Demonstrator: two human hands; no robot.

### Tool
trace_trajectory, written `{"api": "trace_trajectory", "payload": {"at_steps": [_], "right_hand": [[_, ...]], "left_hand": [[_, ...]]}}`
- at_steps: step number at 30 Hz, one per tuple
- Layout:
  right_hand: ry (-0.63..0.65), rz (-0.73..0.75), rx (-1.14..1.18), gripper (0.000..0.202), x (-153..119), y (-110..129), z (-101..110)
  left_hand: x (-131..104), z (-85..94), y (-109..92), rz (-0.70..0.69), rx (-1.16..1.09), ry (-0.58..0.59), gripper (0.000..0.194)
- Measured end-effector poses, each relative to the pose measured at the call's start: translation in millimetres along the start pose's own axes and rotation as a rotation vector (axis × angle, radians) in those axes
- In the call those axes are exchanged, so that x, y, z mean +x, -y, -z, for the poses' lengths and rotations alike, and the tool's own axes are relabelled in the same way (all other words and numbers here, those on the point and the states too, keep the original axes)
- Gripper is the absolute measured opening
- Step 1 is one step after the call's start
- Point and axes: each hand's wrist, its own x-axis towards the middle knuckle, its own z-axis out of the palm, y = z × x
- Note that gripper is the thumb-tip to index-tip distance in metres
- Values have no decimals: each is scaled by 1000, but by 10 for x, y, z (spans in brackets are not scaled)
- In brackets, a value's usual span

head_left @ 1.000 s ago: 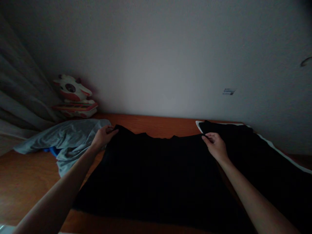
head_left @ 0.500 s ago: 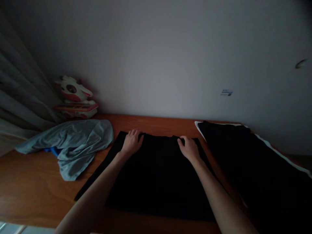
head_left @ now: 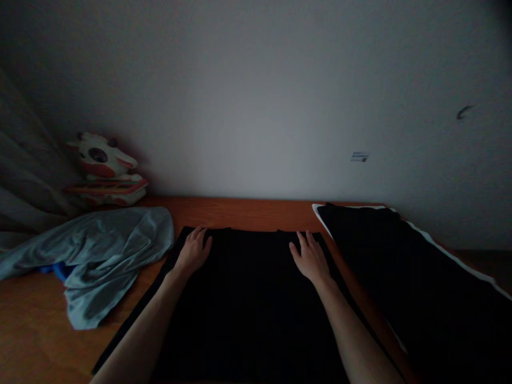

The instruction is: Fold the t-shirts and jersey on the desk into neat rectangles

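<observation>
A black shirt (head_left: 252, 298) lies spread flat in front of me, its neckline edge toward the wall and one sleeve reaching down on the left. My left hand (head_left: 194, 250) rests open on its upper left shoulder area, thumb apart from the fingers. On the upper right part of the same shirt lies my right hand (head_left: 311, 258), fingers spread and palm down. Neither hand grips the cloth. The shirt's lower part runs out of view and is very dark.
A crumpled grey cloth (head_left: 116, 245) with something blue (head_left: 62, 271) under it lies on the wooden table (head_left: 240, 207) at left. Behind it stands a cow-shaped toy keyboard (head_left: 107, 170) by a curtain (head_left: 28, 160). More black clothing (head_left: 400, 266) with white edges lies right.
My hands have moved apart along the top of the shirt, the left one outward, and their fingers have straightened. The whole view has shifted slightly.
</observation>
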Motion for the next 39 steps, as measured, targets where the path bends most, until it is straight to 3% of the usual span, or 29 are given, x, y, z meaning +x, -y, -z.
{"api": "trace_trajectory", "payload": {"at_steps": [3, 6, 9, 12, 15, 17, 20, 23, 26, 31, 35, 39], "right_hand": [[-128, -110, 5, 46, -21, 10, 86], [-164, -209, 12, 41, -65, 39, 175], [-137, -233, 21, 41, -116, 74, 228], [-93, -205, 19, 33, -195, 48, 290], [-30, -128, 31, 29, -327, -78, 411], [6, -81, 38, 25, -430, -183, 512], [54, -55, 19, 19, -563, -296, 648], [89, -76, 14, 21, -672, -343, 753], [6, -31, 45, 23, -854, -388, 869], [-323, 163, 30, 28, -1364, -609, 1220], [-510, 99, -39, 23, -1630, -990, 1638], [-613, -115, -142, 18, -1534, -1466, 2012]], "left_hand": [[-29, 97, -49, 111, 125, -56, 55], [-66, 172, -90, 184, 236, -20, 61], [-69, 187, -73, 168, 236, 18, 61], [-35, 168, 19, 64, 130, 28, 54], [20, 163, 112, -66, 33, 66, 52], [67, 171, 121, -60, 10, 120, 52], [153, 198, 13, -12, -6, 206, 52], [237, 234, -221, 1, -55, 208, 50], [293, 266, -545, 98, -172, 113, 46], [482, 306, -1349, 176, -539, -2, 42], [1014, 309, -2347, 28, -696, -82, 43], [1744, 254, -3502, -180, -908, -94, 38]]}}
